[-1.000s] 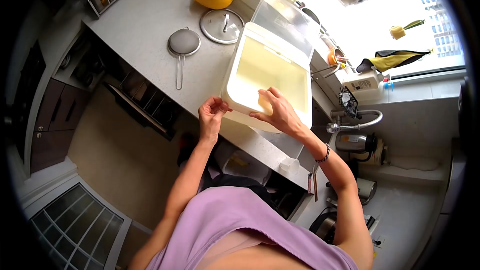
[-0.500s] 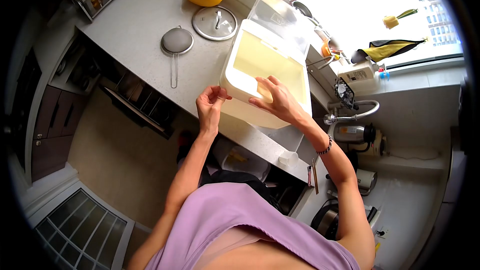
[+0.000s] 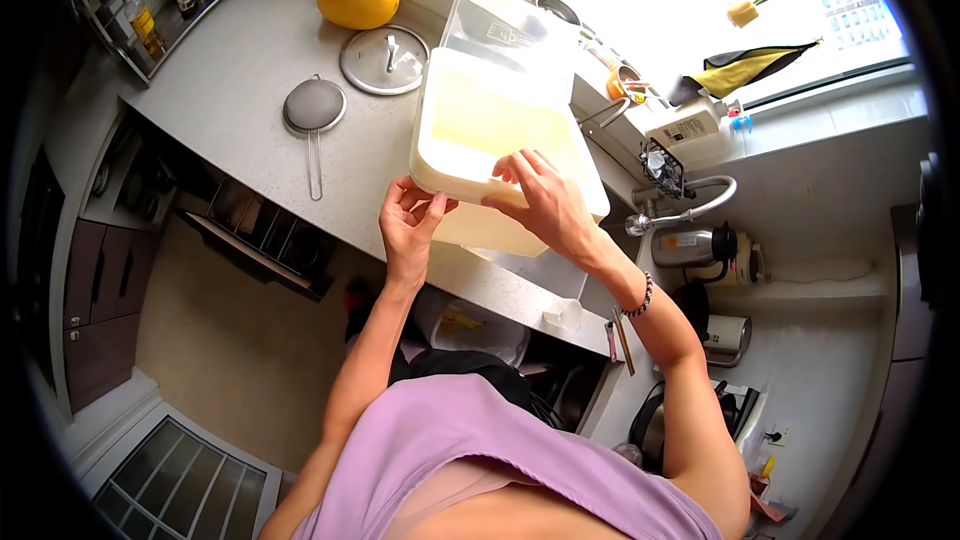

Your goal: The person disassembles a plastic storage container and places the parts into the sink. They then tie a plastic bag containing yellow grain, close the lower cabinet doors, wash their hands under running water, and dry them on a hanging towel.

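Observation:
A large cream storage container with a raised clear lid stands on the counter in front of me. My left hand is at its near left corner, thumb and fingers pinched on the rim. My right hand grips the near rim, fingers over the top edge and thumb on the outer side. Pale yellowish contents or lining show inside; I cannot tell which.
On the counter are a fine sieve, a glass pot lid, a yellow melon and a small clear cup. A faucet rises at right. An open drawer juts out below left.
The view has shifted, so the counter items appear further left. The container looks tilted or turned slightly, with both hands still at its near rim.

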Demonstrator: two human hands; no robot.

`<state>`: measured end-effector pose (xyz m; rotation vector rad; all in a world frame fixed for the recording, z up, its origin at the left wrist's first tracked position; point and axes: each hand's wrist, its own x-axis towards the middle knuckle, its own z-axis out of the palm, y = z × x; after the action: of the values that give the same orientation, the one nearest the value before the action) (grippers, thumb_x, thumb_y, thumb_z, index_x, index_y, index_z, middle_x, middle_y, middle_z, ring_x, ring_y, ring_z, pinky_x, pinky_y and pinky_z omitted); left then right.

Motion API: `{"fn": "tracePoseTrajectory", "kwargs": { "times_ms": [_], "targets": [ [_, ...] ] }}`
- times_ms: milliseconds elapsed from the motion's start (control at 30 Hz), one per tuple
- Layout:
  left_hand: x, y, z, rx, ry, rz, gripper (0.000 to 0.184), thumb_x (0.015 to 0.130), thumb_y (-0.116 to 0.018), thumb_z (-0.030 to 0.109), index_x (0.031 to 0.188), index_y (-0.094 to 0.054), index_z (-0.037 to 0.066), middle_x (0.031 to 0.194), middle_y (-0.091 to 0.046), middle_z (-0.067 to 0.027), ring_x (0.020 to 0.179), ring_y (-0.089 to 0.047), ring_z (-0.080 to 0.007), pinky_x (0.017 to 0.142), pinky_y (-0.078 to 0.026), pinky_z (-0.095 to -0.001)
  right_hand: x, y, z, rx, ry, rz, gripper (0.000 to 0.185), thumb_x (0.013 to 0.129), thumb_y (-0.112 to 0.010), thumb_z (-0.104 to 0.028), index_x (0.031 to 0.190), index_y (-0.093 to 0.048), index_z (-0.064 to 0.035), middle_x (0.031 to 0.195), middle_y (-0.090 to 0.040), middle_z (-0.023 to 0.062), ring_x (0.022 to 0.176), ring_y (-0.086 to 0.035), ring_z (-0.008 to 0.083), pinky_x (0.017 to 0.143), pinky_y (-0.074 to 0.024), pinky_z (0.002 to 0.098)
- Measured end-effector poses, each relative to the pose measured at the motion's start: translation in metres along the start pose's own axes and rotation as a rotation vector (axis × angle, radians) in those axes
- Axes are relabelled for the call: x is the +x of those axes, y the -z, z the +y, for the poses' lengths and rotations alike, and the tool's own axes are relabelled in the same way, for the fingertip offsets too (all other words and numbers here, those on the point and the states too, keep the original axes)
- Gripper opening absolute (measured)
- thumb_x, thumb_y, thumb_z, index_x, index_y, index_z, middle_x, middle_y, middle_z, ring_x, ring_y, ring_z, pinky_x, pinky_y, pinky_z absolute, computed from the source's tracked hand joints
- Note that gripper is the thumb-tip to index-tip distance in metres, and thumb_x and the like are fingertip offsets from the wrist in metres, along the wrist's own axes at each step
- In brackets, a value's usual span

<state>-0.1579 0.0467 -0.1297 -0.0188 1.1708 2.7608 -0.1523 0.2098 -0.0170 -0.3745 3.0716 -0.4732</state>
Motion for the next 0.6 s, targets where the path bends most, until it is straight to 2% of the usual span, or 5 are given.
{"fn": "tracePoseTrajectory", "kwargs": {
  "times_ms": [233,300,433,500,600],
  "targets": [
    [-0.007,-0.009,-0.008,-0.040,-0.010,0.125,0.033,0.079,-0.064,-0.003,0.107,-0.046,0.003,0.095,-0.055,-0.0038,0.090,-0.056,-0.0113,0.087,-0.047,-0.0278,-0.005,-0.004,0.007,-0.056,0.160,0.046,0.031,0.074,-0.072,-0.022,0.098,-0.057,-0.0087,0.094,-0.057,0.0064,0.091,-0.056,0.0265,0.078,-0.0479,0.0375],
    [-0.009,-0.012,-0.007,-0.043,-0.007,0.142,0.034,0.079,-0.064,-0.002,0.107,-0.046,0.003,0.095,-0.054,-0.0033,0.090,-0.055,-0.0107,0.086,-0.046,-0.0272,-0.004,-0.003,0.004,-0.181,0.232,0.080,0.038,0.075,-0.072,-0.023,0.106,-0.055,-0.0089,0.103,-0.056,0.0080,0.095,-0.056,0.0289,0.082,-0.0483,0.0393],
    [-0.008,-0.014,-0.009,-0.001,-0.031,0.150,0.033,0.080,-0.064,0.002,0.107,-0.046,0.003,0.093,-0.053,-0.0030,0.090,-0.053,-0.0104,0.085,-0.046,-0.0267,-0.001,-0.005,0.001,-0.140,0.165,0.134,0.050,0.075,-0.071,-0.024,0.119,-0.051,-0.0108,0.110,-0.055,0.0097,0.100,-0.055,0.0315,0.087,-0.0474,0.0414],
    [-0.009,-0.017,-0.009,0.019,-0.051,0.153,0.033,0.080,-0.064,0.002,0.107,-0.046,0.003,0.094,-0.053,-0.0032,0.090,-0.052,-0.0104,0.084,-0.046,-0.0266,0.002,-0.002,0.002,-0.111,0.172,0.014,0.061,0.076,-0.071,-0.025,0.130,-0.044,-0.0128,0.115,-0.053,0.0114,0.103,-0.054,0.0322,0.089,-0.0475,0.0416],
    [-0.012,-0.024,-0.011,0.024,-0.080,0.161,0.032,0.081,-0.064,0.003,0.107,-0.045,0.002,0.094,-0.052,-0.0035,0.089,-0.052,-0.0105,0.083,-0.046,-0.0265,0.011,0.001,0.005,-0.054,0.210,-0.063,0.064,0.074,-0.072,-0.024,0.130,-0.043,-0.0123,0.113,-0.053,0.0135,0.100,-0.056,0.0332,0.084,-0.0489,0.0408]
  ]
}}
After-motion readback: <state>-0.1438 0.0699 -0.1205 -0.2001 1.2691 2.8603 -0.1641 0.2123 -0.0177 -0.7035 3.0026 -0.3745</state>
